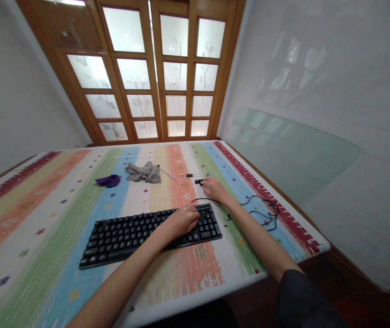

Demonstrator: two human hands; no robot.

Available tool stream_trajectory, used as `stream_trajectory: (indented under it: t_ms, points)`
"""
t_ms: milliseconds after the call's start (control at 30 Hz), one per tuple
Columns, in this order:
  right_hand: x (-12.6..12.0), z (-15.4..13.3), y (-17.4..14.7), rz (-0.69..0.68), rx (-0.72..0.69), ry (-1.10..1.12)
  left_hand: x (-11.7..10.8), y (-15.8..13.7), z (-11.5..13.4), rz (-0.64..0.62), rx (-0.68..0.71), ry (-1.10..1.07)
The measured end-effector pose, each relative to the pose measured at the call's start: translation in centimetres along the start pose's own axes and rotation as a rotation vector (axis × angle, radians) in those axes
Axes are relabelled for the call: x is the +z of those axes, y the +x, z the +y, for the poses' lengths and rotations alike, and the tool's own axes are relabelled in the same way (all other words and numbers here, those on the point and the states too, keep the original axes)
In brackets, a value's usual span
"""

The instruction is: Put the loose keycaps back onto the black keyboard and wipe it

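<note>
A black keyboard (126,234) lies at a slant on the striped tablecloth. My left hand (185,218) rests over its right part, fingers curled down near the number keys; what lies beneath the fingertips is hidden. Beyond the keyboard, my right hand (213,188) reaches to a small group of black keycaps (199,181). Its fingertips are together at the nearest keycap and seem to pinch it, though the contact is small in view. A small tool with a black middle (189,175) lies just past the keycaps.
A crumpled grey cloth (143,172) and a thin metal rod (167,172) lie farther back. Left of them is a purple strap-like bundle (108,181). The keyboard's black cable (259,212) loops by the table's right side, under my right forearm. A wall stands close on the right.
</note>
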State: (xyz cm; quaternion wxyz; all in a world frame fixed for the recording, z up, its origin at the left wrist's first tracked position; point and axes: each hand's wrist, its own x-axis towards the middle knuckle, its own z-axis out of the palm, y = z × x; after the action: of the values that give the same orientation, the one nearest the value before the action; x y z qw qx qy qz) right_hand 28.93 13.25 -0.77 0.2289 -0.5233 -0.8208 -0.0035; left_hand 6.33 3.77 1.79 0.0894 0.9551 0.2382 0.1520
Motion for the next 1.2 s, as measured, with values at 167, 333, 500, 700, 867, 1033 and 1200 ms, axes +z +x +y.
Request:
stream_trajectory:
  t_ms: [167,333,500,700,867,1033,1200]
  points:
    - [0.3,-0.1,0.7,0.0,0.0,0.01,-0.1,0.0,0.6,-0.059,0.041,0.134]
    - [0.2,-0.1,1.0,0.006,-0.015,0.08,0.1,0.4,0.6,-0.027,0.071,0.201]
    - [-0.3,0.0,1.2,0.039,0.01,0.174,0.2,0.5,0.6,0.007,0.049,0.197]
    - [-2.1,-1.2,0.2,0.036,0.007,0.317,0.1,0.3,1.1,0.05,0.012,0.192]
    - [-4.3,-2.9,-2.8,-0.182,-0.103,0.647,0.5,0.1,0.9,0.076,-0.009,0.163]
    - [-4.9,-3.9,-5.8,-0.351,-0.186,0.64,0.6,-0.3,0.6,0.062,-0.006,0.142]
    - [-4.4,-4.5,-6.9,-0.286,-0.238,0.535,-0.7,0.0,-0.4,0.118,-0.075,0.072]
